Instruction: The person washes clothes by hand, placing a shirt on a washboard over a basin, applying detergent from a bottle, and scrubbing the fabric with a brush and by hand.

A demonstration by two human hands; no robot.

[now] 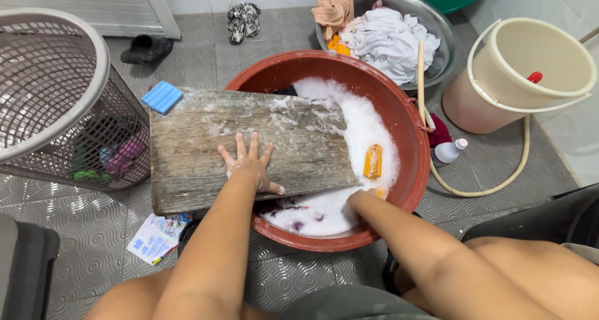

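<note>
L hand (249,164) spread flat on wooden washboard (249,146), long axis running left-right over red basin (412,139); R hand (357,201) sunk in suds (349,129) at board's near-right corner, grip can't tell.

Grey textured floor tiles (499,164) with a swirled relief pattern gleam wetly under even daylight. A white louvred door (93,4) stands at the far left, beside a pale tiled wall (561,1).
</note>
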